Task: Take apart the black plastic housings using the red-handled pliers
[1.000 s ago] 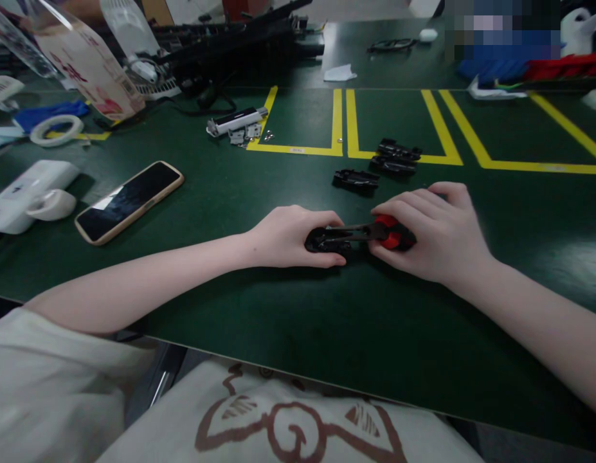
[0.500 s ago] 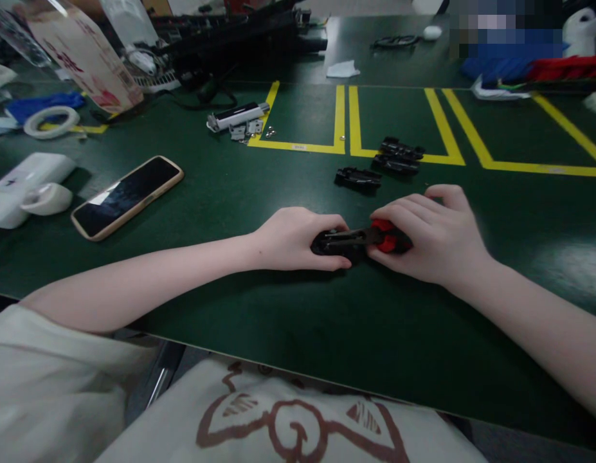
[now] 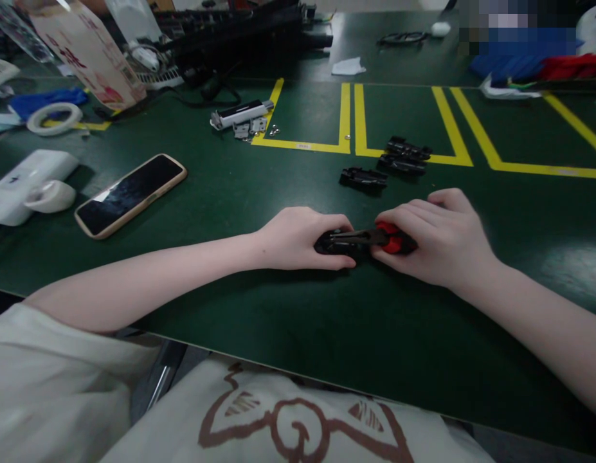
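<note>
My left hand (image 3: 302, 239) is closed around a small black plastic part (image 3: 325, 244), thumb and fingers on its two long sides. In my right hand (image 3: 435, 238) is a pair of long-nose pliers (image 3: 390, 237) with red and black handles. The pliers' jaws point left and lie over the black part; the jaws look nearly together, and whether they pinch anything cannot be made out. Just beyond my hands lie several similar black plastic parts (image 3: 363, 178), partly over a yellow tape line.
A phone (image 3: 132, 196), a white device (image 3: 30, 183) and tape rolls (image 3: 54, 119) lie left. Metal pieces (image 3: 249, 127) sit by the yellow tape frames (image 3: 303, 147). A carton (image 3: 88, 54) and black equipment (image 3: 244, 42) stand behind. The green table's (image 3: 298, 321) front edge is close to my body.
The whole view has shifted slightly, so everything sits a little further right. The pliers' jaws look closer together than before. Both hands keep their holds.
</note>
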The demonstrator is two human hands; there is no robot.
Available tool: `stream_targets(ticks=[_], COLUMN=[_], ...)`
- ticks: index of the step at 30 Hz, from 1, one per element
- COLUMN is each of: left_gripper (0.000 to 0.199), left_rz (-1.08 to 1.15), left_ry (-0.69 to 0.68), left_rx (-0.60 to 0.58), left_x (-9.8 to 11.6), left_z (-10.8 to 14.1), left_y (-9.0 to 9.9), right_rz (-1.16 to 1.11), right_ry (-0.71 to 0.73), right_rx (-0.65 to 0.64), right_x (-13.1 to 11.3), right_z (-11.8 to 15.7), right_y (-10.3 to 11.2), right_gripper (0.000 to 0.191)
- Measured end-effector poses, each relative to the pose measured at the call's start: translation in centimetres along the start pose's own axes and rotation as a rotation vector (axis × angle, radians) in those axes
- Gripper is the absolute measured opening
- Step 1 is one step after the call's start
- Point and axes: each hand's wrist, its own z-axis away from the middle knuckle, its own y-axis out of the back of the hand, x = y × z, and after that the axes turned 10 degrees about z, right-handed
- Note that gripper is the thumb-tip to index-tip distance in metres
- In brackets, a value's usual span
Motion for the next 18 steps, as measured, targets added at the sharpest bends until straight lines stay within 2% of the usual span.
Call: stream_targets(ticks=[9,18], left_gripper=[0.045,0.045], left_rz=[-0.014,0.003], left_ry=[-0.038,-0.068], left_rx=[-0.054,-0.064], left_x=[-0.15,-0.25], left_z=[0.06,0.18], left_y=[0.31,0.60], right_rz=[-0.053,-0.116], right_ry=[0.043,0.001], right_rx=[-0.055,-0.108], right_x=[0.34,0.43], right_z=[-0.23,0.02], right_y=[0.20,0.10], right_gripper=[0.022,0.020])
